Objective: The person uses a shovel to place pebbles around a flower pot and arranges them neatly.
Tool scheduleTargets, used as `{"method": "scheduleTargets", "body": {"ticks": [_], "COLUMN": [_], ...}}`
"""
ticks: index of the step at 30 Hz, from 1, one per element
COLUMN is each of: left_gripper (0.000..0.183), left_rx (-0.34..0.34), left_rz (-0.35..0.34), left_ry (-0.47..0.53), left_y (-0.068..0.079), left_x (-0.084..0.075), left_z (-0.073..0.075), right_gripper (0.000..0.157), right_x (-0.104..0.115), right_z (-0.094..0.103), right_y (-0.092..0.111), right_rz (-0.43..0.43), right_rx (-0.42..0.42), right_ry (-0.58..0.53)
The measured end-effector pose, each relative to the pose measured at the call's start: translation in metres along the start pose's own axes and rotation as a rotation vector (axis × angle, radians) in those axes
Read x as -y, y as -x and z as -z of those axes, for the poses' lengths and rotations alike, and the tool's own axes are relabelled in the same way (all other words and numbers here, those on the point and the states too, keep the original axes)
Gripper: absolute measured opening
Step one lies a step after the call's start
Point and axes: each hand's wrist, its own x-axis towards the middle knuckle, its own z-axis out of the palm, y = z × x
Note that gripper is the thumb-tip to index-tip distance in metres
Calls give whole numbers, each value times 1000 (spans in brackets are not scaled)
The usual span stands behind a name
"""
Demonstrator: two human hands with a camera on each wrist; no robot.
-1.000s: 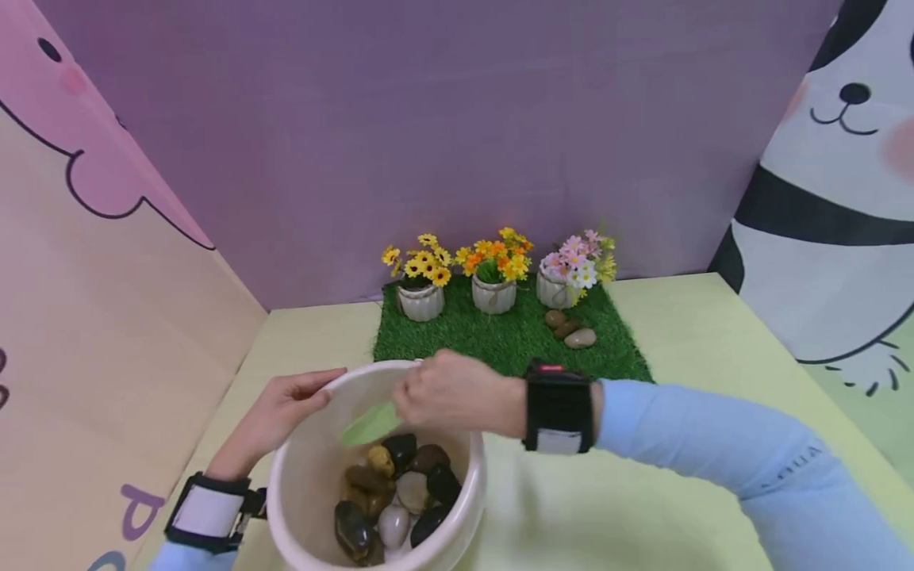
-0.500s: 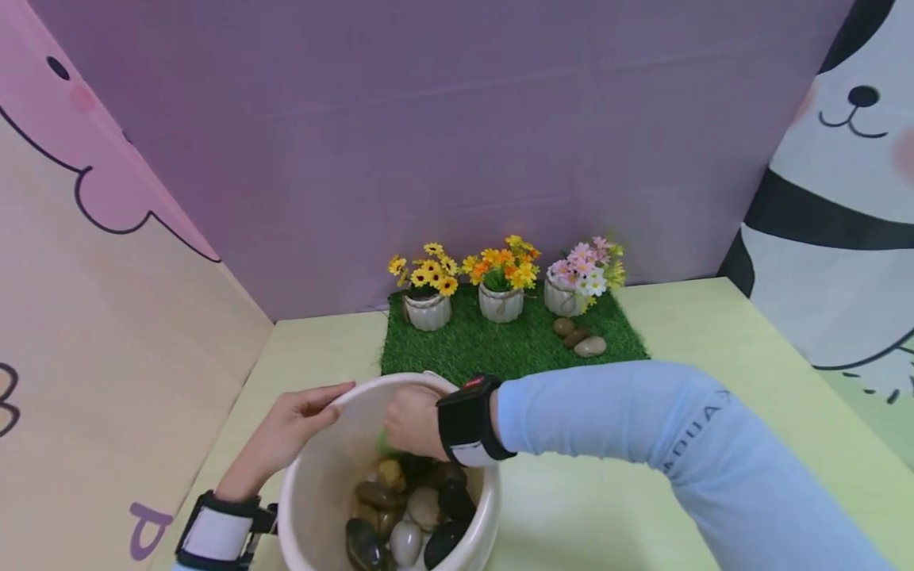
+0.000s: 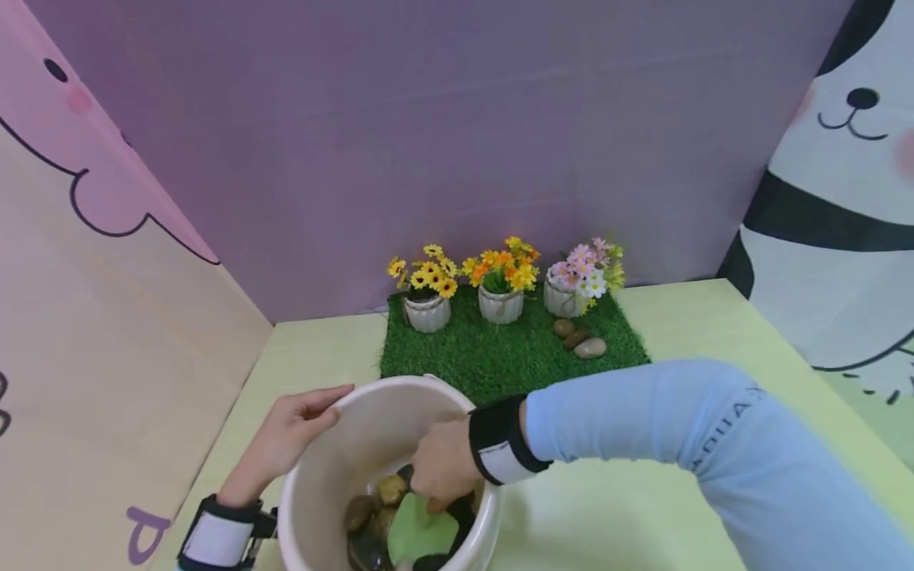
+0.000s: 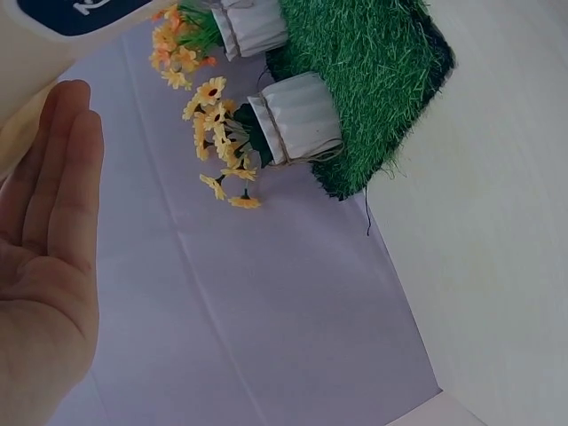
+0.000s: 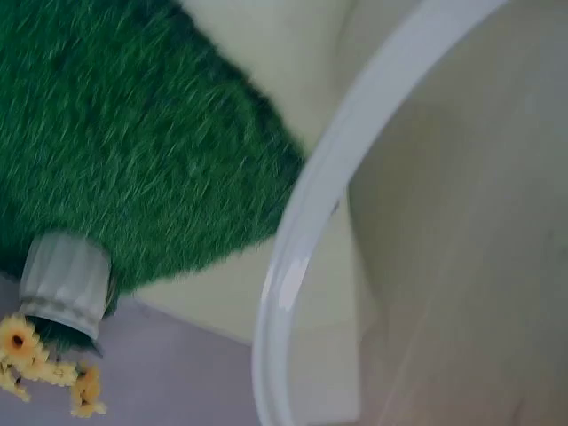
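A white bucket (image 3: pixel 336 476) stands at the near side of the table with several dark, brown and pale stones (image 3: pixel 392 490) inside. My left hand (image 3: pixel 289 432) rests on its upper left rim. In the left wrist view the fingers (image 4: pixel 75 195) lie straight along the bucket's outside. Inside the bucket, my right hand (image 3: pixel 446 460) pinches a light green flat piece (image 3: pixel 421 531) over the stones, its exact kind unclear. That piece hides some of the stones. The right wrist view shows the bucket rim (image 5: pixel 306 209) but not the hand.
Behind the bucket lies a green artificial grass mat (image 3: pixel 493 357). On it stand white pots with yellow (image 3: pixel 428 313), orange (image 3: pixel 501 305) and pink flowers (image 3: pixel 564 297), plus a few loose stones (image 3: pixel 589 347). A purple wall (image 3: pixel 428 143) closes off the back.
My right hand has gone down into the bucket and then toward its near side. The green piece has moved from the back wall to over the stones. My left hand stays on the rim.
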Motion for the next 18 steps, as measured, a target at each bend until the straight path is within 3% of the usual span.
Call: {"method": "scheduleTargets", "body": {"ticks": [3,6,11,14,18], "left_gripper": [34,34,34,34,34], "left_rx": [-5,-6,-17,-14,-13], "left_rz": [-31,-55,-42,-28,-16], "left_ry": [0,19,64,77,56], "left_y": [-1,-3,-5,-3,0], "left_x": [0,-2,-4,-3,0], "left_z": [0,1,2,0,-1], "right_gripper": [33,34,40,46,50], "right_x": [6,6,3,0,-9], "right_z": [-3,-4,-3,0,12], "right_y": [-4,-7,-7,-4,3], "right_rz": [29,4,-39,-12,73], "right_rx": [84,123,135,141,120], "right_ry": [-86,-122,-173,-224,-443]}}
